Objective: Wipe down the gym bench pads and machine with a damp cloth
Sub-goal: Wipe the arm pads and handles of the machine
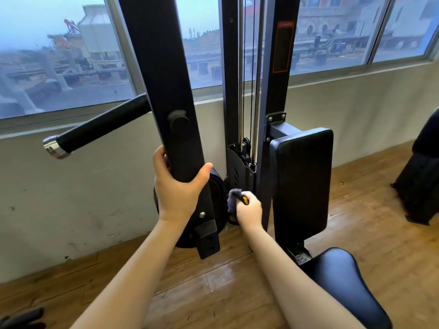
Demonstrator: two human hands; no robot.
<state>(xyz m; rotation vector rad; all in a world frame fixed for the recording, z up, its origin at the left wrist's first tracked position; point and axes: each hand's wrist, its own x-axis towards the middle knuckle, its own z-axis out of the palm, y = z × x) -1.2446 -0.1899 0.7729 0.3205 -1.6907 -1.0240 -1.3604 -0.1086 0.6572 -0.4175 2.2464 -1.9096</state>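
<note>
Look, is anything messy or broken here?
Nothing looks broken. The wall under the window has dark scuffs and smudges, and the wooden floor by the machine has a pale worn patch.

A gym: a cable weight machine point(247, 91) with padded backrest point(304, 179) beside windows point(59, 55).

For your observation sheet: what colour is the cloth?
Grey, the cloth, in the head view.

The wooden floor point(237, 288) (scuffed planks) carries the black machine point(247, 172) by the wall.
</note>
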